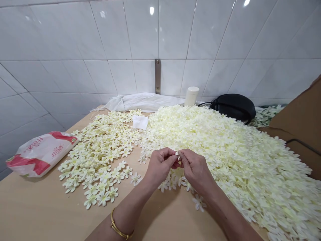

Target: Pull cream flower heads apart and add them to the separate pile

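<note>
My left hand (160, 165) and my right hand (194, 169) meet over the table's middle, fingertips pinched together on a small cream fabric flower (177, 153). A gold bangle sits on my left wrist. To the right spreads a large heap of cream fabric flowers (225, 140). On the left lies a thinner, flat spread of single flowers (100, 157). A few loose flowers lie under and beside my hands.
A red and white plastic bag (40, 152) lies at the left edge of the tan table (50, 211). At the back by the tiled wall are a white cloth bag (142, 101), a white cylindrical bottle (191, 96) and a black pouch (234, 106). A cardboard box (301, 120) stands right.
</note>
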Demonstrator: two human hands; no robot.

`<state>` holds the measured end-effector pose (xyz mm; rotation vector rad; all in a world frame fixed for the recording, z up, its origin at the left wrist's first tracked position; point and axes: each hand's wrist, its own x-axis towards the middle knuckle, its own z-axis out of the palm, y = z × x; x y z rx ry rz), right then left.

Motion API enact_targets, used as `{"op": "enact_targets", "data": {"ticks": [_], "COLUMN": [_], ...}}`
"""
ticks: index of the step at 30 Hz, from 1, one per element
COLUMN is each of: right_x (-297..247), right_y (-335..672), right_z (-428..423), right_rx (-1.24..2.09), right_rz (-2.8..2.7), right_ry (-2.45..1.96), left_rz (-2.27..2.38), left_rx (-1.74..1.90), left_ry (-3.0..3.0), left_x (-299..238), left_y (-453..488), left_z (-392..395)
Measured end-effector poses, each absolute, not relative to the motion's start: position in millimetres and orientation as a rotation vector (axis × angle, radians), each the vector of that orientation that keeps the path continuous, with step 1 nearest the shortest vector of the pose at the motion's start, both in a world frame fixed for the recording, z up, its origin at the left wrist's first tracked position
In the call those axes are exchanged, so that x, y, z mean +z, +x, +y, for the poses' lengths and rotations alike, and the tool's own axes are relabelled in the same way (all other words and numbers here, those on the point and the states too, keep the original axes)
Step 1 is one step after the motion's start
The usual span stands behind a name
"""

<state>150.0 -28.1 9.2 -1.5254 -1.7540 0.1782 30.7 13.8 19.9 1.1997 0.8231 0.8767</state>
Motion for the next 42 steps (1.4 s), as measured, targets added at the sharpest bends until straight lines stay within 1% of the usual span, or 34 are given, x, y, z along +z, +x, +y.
{"op": "enact_targets", "data": {"ticks": [4, 9, 18, 22, 26, 31, 42], "right_x": [9.8, 10.0, 10.7, 11.0, 12.1, 10.8, 10.6], "right_y": [149.8, 148.5, 148.6, 148.1, 147.1, 148.6, 149.5], "right_z": [-28.3, -29.7, -31.6, -31.6, -31.2, -29.8, -30.3], "right_rx": [0.14, 0.127, 0.149, 0.045, -0.031, 0.074, 0.197], "right_rz": [-1.746, -1.575, -1.517, -1.558, -1.616, -1.697, -1.653], "right_ry": [-1.535, -1.517, -1.542, -1.553, -1.442, -1.294, -1.289], "left_rz": [0.83, 0.839, 0.719, 0.781, 0.815, 0.729, 0.699], "left_rx": [0.896, 0.908, 0.782, 0.811, 0.861, 0.813, 0.802], "left_ry": [1.253, 1.309, 1.204, 1.226, 1.201, 1.128, 1.115], "left_x": [19.7, 20.0, 19.8, 18.3, 19.4, 21.1, 20.7], "left_y": [30.2, 30.6, 26.9, 25.8, 25.1, 25.2, 24.9], "left_z": [12.7, 11.3, 17.2, 19.0, 20.0, 20.1, 20.3]}}
